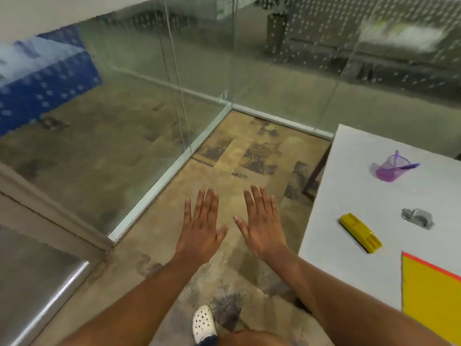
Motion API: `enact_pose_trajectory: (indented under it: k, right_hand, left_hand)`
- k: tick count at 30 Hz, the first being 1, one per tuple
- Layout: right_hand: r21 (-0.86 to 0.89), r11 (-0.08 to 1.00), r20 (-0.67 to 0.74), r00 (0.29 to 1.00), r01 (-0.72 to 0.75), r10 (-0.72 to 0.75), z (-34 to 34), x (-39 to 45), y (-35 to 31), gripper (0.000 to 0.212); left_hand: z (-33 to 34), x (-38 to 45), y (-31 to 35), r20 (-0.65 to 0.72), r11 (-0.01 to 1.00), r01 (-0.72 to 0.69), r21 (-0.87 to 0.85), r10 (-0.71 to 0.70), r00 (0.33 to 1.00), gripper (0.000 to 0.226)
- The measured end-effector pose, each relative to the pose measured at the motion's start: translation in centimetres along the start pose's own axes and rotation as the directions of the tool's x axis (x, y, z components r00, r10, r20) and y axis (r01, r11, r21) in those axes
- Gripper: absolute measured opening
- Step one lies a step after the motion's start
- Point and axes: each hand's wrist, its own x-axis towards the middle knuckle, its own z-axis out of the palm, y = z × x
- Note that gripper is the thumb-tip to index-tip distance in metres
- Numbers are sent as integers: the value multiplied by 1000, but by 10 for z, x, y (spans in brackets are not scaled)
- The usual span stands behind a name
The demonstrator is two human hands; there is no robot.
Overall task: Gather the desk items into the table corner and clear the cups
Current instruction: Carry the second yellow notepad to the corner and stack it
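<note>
White perforated rubber is seen lowest in the view, where a clog [204,323] is planted on the mottled tan floor [224,176]; the leg above it is cut off by the bottom edge. Both forearms are stretched forward over the floor, palms down. The grip of the left hand [202,227] is fully open, with fingers straight and close together and the thumb spread, and nothing is held or touched. The grip of the right hand [262,226] is likewise flat and open, empty, and is held just left of the grey worktop [331,221] without contact being shown.

On the worktop, a yellow sheet with an orange edge [431,295] is laid nearest and is cut off by the right border. Beyond it a yellow stapler-like block [360,233] is laid at a slant near the worktop's left edge, and a small grey object [417,218], too blurred to be identified, is set to its right. Farther back a clear purple cup [384,168] is stood well apart from them, with a purple pen [409,166] leaned across its rim. The far right of the worktop is cropped.

Glass partitions [139,96] are met at a floor corner behind; what lies past them is smeared and hard to make out.
</note>
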Motion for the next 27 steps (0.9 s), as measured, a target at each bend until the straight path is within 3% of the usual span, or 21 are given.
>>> enact_pose_trajectory:
  k: [6, 16, 23, 27]
  right_hand:
    - [14, 933, -71, 931, -359, 359, -8, -41, 67, 74]
    - [55, 662, -253, 631, -748, 734, -29, -154, 186, 76]
    - [139, 489, -221, 454, -861, 863, -28, -214, 243, 76]
    - [178, 402, -185, 371, -898, 910, -26, -235, 262, 76]
  left_hand:
    - [20, 56, 78, 84, 932, -357, -68, 361, 929, 85]
    - [36, 98, 254, 78, 685, -707, -173, 725, 684, 84]
    - [39, 99, 351, 129, 603, -774, -196, 798, 589, 85]
    - [45, 96, 383, 141, 543, -744, -390, 834, 534, 80]
